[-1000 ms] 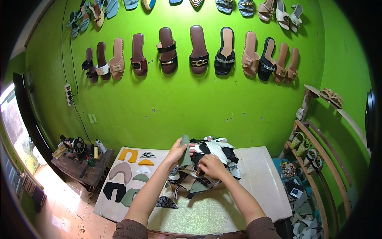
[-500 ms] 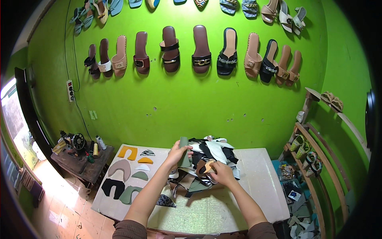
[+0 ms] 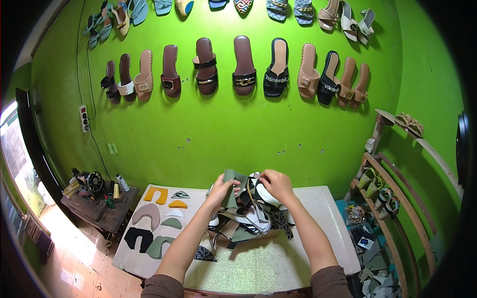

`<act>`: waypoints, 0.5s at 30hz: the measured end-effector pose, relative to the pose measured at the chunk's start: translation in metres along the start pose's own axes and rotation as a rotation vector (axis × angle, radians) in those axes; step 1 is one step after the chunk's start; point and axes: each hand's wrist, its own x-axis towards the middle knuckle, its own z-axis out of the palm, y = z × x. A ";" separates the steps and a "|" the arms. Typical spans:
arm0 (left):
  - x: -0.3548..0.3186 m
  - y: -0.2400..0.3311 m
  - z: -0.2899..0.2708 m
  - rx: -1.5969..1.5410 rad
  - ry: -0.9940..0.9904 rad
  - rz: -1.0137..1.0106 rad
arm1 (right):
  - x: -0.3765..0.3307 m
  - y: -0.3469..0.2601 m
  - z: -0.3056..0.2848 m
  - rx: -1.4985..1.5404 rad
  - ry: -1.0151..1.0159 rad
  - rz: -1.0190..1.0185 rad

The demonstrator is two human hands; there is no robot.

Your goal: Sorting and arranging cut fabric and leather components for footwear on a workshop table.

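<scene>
A heap of cut shoe-upper pieces (image 3: 248,221) in black, white, olive and patterned material lies in the middle of a pale table (image 3: 263,268). My left hand (image 3: 222,187) grips an olive-green piece (image 3: 231,185) standing up at the heap's far left. At the far top of the heap, my right hand (image 3: 276,184) rests with fingers curled over a white piece (image 3: 266,197). Both forearms reach in from the lower edge.
Sorted cut pieces (image 3: 158,218) in orange, beige, grey, black and green lie spread on the table's left part. A sewing machine (image 3: 92,183) stands on a low bench at left. Sandals (image 3: 243,64) hang on the green wall. A wooden shoe rack (image 3: 382,188) stands at right.
My right hand has moved from the middle of the heap up to its far top. The left hand stays on the olive piece, lifted slightly.
</scene>
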 end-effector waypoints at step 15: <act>0.008 -0.005 -0.001 -0.039 0.053 0.164 | 0.062 -0.036 -0.019 0.278 0.044 0.083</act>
